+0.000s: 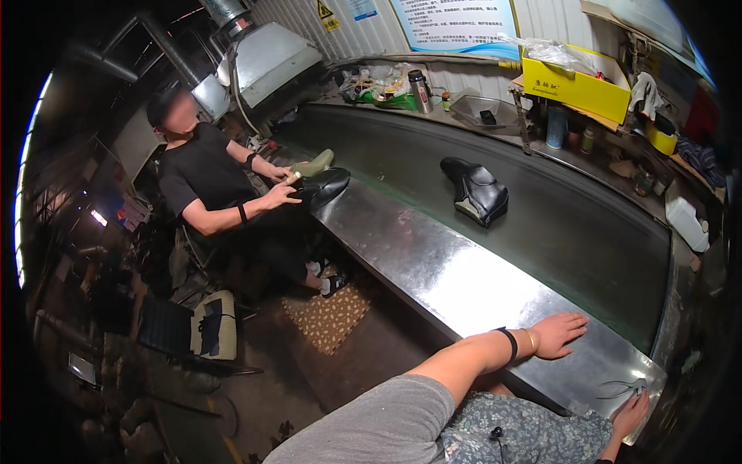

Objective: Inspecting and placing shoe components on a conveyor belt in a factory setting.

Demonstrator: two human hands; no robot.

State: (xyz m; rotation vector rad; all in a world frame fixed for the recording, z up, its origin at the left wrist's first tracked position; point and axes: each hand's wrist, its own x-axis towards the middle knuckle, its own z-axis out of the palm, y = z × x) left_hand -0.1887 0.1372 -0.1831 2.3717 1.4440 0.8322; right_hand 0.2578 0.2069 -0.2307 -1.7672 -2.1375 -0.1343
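Left hand [562, 335] rests palm down on the bare metal counter [402, 240], fingers stretched out, nothing held. Black band [508, 344] and thin gold bracelet [530, 340] at that wrist. Right hand [634, 414] at the counter's near right corner, fingers up against a small dark tool [635, 384] with thin prongs pointing left. Cannot tell how far that hand is closed, or whether it grips the tool or only touches it. Tool lies on the counter top, well apart from the left hand.

Wearer's clothing: grey sleeve [371, 425], floral apron [518, 429].

Beyond the counter, a wide dark belt [587, 224] runs alongside. One black boot [478, 189] lies on it, pale green showing at its lower end, well apart from both hands.

Far left end: a seated co-worker [205, 178] in a black T-shirt, both hands at a pale green shoe form [313, 164]; a black shoe piece [328, 189] just beside, at the counter's end. Spotted mat [328, 317] on the floor near the co-worker's feet.

Ledge behind the belt: dark flask [420, 91], shallow metal tray [468, 110] with a small black object in it, bright yellow box [572, 91] with clear plastic on top. White jug [686, 220] farther right.
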